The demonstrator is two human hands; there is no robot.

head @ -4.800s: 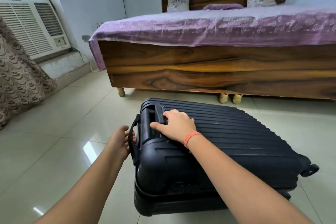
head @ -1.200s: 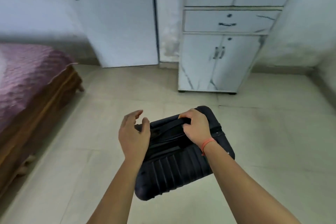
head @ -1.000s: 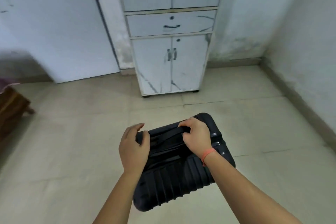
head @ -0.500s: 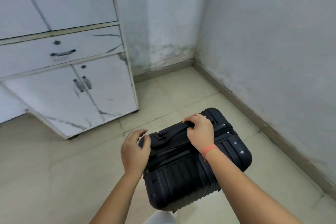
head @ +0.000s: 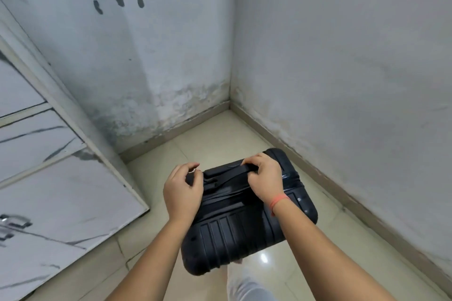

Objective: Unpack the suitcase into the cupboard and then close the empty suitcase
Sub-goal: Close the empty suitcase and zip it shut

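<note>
Hanging upright above the floor (head: 215,139) near its far corner, the closed black suitcase (head: 234,234) has the right hand (head: 265,178) wrapped round its top handle (head: 230,173), the left hand (head: 182,193) with fingers (head: 190,167) curled at its left end, hold unclear, white cupboard (head: 61,193) just left.

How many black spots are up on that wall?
3, in a row high on the back wall: the left spot, the middle spot and the right spot. Others may be out of view.
</note>
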